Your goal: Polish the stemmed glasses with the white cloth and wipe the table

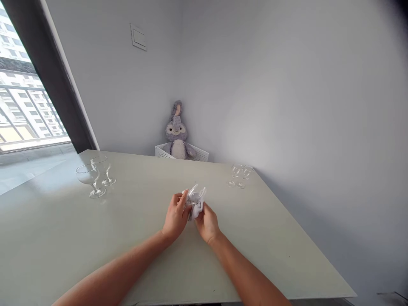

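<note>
My left hand (176,216) is closed around a small transparent glass (194,195), held tilted above the middle of the table. A white cloth (197,210) is bunched against the glass, and my right hand (208,222) has its fingers wrapped round it. Fingers and cloth cover part of the glass, so its full shape is hidden. Two larger stemmed glasses, a front one (88,174) and a back one (101,165), stand upright at the left. Two smaller stemmed glasses, one (236,171) beside the other (247,172), stand at the right.
The pale table (134,238) stretches beneath both arms, its right edge running near a grey wall (287,106). Beyond the far edge a grey plush toy (177,138) sits in a white perforated basket (201,155). A light switch (139,37) and a window (25,97) are at the left.
</note>
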Demonstrator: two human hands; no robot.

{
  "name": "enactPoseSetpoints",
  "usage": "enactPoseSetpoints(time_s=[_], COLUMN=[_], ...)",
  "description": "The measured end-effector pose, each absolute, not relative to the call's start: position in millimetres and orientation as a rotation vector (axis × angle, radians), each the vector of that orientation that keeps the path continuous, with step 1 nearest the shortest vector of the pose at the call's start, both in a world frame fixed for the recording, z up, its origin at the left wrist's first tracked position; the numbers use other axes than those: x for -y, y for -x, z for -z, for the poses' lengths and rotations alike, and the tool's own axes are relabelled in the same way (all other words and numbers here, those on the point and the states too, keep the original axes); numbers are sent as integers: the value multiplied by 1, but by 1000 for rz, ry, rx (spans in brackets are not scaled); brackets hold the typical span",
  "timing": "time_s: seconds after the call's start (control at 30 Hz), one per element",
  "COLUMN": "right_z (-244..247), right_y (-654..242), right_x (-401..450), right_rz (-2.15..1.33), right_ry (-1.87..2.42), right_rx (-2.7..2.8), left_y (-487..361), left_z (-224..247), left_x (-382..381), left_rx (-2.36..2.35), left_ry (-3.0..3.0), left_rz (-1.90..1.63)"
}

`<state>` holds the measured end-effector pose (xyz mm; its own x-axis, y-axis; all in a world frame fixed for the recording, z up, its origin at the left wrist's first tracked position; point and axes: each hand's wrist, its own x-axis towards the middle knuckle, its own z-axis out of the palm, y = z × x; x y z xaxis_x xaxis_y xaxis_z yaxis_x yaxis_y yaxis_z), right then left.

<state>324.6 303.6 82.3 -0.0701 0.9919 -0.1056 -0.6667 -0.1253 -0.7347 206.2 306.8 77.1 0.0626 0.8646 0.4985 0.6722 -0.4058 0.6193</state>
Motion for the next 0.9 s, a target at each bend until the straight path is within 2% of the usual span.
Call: enactPoseSetpoints(time_s=[0.13,0.3,0.5,0.6,0.67,0.77,0.9], right_z=[-83,-81,-72,-71,-75,-84,-89], right_y=[-312,-318,-337,-339,-340,-344,-345], right_x=[-292,-297,-311,-310,-309,-307,-301], right_rz=[-1513,-1429,-1781,-1959,-1957,-1705,-751], right_ry=[739,761,847,763,771,915,1259], right_rx=[903,1137,828,845,960,1349,1837], left_y=[-214,-215,-196,-186,-183,-185,-195], left_z=[-74,-69,-91,-99,-101,-101,-102], left_x=[-301,-299,-311,-314,-315,-314,-308], left_rx=[-1543,-1236,-712,-594,-556,-643,-835], left_ry=[-2051,-1708,-975,-890,-942,-1019,-1006], left_rz=[-1368,-1264,-990,-955,-942,-1012,-1093])
